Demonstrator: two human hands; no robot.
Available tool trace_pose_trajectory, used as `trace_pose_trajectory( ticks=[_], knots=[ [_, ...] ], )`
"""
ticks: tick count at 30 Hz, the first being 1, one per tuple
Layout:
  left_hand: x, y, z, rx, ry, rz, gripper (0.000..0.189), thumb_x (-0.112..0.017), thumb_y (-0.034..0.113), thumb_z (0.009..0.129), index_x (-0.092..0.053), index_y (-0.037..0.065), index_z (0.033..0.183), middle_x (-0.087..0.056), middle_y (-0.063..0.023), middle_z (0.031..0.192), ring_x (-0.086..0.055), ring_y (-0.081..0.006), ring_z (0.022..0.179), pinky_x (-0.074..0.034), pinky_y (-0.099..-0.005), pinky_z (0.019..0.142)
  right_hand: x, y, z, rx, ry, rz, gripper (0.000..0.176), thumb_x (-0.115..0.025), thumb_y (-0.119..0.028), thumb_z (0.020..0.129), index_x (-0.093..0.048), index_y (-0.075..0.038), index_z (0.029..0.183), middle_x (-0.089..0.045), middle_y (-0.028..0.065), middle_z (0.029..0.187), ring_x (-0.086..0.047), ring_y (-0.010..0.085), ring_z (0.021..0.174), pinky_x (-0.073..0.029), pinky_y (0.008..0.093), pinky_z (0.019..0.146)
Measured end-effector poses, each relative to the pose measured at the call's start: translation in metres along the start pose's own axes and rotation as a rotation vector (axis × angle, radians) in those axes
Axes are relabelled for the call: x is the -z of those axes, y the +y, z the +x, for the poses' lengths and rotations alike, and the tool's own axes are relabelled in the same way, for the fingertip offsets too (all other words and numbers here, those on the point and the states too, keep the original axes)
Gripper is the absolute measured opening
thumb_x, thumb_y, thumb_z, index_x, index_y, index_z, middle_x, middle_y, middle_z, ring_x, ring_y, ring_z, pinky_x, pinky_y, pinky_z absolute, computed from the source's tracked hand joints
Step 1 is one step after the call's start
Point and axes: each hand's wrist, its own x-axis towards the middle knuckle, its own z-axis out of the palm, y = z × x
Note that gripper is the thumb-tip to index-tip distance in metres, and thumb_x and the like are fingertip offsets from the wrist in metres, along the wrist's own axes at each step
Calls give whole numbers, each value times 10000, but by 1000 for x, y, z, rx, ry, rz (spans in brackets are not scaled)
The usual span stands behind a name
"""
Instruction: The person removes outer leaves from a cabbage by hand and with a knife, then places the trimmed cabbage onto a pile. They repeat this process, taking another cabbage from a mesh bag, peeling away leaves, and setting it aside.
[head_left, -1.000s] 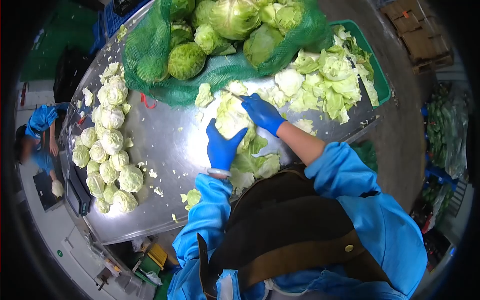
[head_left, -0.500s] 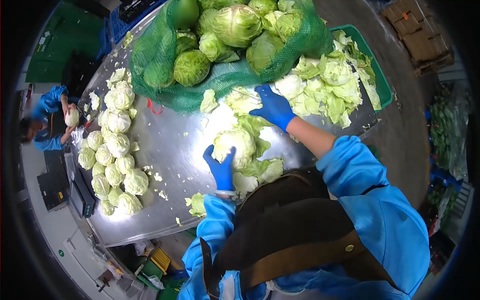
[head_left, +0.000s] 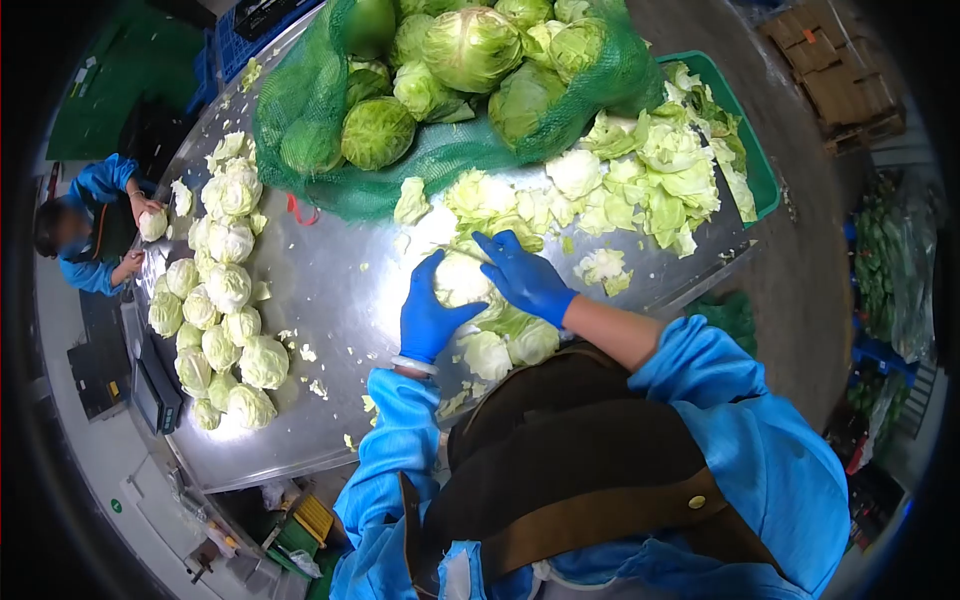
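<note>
A pale, stripped cabbage (head_left: 461, 280) rests on the metal table (head_left: 335, 270) near its front edge. My left hand (head_left: 428, 318), in a blue glove, holds its left and lower side, thumb and fingers curved round it. My right hand (head_left: 524, 277), also gloved in blue, lies on its right side with the fingers pressed against it. Loose leaves (head_left: 510, 335) lie beneath and around the cabbage. Above it, a green mesh sack (head_left: 430, 168) holds several whole green cabbages (head_left: 378, 132).
Several trimmed cabbages (head_left: 230, 285) are piled at the left. Torn leaves (head_left: 660, 180) heap up at the right, beside a green crate (head_left: 765, 185). A co-worker (head_left: 90, 225) holds a cabbage at the far left, near a scale (head_left: 155, 390).
My right hand has moved down from the upper leaves onto the cabbage. My left hand has shifted up and left round it. A loose leaf now lies to the right.
</note>
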Motion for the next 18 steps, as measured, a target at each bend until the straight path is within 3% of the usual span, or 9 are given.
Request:
trace_pose_trajectory(
  ticks=[3,6,7,10,11,12,14,16,18],
  knots=[
    [-4,8,-3,25,34,32,912,-893,284,621,-433,29,1367,-526,-150,1302,-526,-268,1204,-435,-370,1016,-2,38,33,-189,-22,37,457,-475,-325,967,-490,-64,1342,-541,232,1183,-599,402,1006,-489,474,856],
    [1,-4,-13,31,77,-67,913,-898,257,614,-434,33,1368,-521,-143,1310,-519,-262,1207,-424,-372,1030,-18,43,24,1,112,73,415,-534,-340,935,-561,-52,1233,-561,210,1212,-595,392,1042,-486,446,882],
    [2,-17,-17,18,86,-161,918,-901,214,606,-431,38,1376,-515,-133,1324,-504,-251,1218,-409,-373,1046,-17,32,23,-5,107,160,428,-592,-326,899,-569,-59,1232,-611,193,1159,-614,375,1011,-490,445,869],
    [4,-45,-32,5,150,-355,848,-873,166,650,-442,42,1370,-505,-128,1334,-480,-252,1239,-402,-382,1048,-25,43,38,-102,142,-38,421,-629,-290,867,-582,-68,1221,-653,178,1104,-628,360,988,-490,434,862],
    [3,-53,-36,70,216,-449,826,-860,142,665,-442,43,1371,-500,-125,1331,-474,-250,1237,-398,-380,1049,-22,56,47,-103,181,-43,401,-644,-253,844,-595,-83,1204,-665,182,1075,-635,362,966,-497,438,838],
    [0,-63,-39,132,284,-542,805,-846,118,680,-441,45,1372,-496,-121,1327,-468,-247,1235,-394,-379,1050,-7,56,55,-169,52,-32,402,-652,-248,836,-585,-65,1187,-655,178,1099,-634,358,973,-504,445,821],
    [-8,-67,-42,255,414,-758,772,-823,79,706,-436,46,1374,-488,-117,1319,-458,-243,1228,-386,-375,1050,-5,60,54,3,158,-90,450,-690,-294,818,-573,-48,1176,-650,172,1104,-636,350,972,-505,448,809],
    [-23,-62,-48,382,518,-1001,748,-802,51,728,-430,45,1377,-479,-116,1310,-453,-240,1217,-378,-368,1047,21,23,39,19,191,-50,481,-707,-324,807,-565,-42,1171,-640,166,1125,-637,346,970,-503,449,815],
    [-32,-57,-46,288,535,-743,779,-837,95,707,-425,32,1365,-476,-121,1293,-451,-245,1210,-372,-363,1044,38,-9,27,47,190,-4,580,-717,-442,793,-573,-50,1195,-619,162,1181,-636,340,984,-498,440,856]
  ],
)
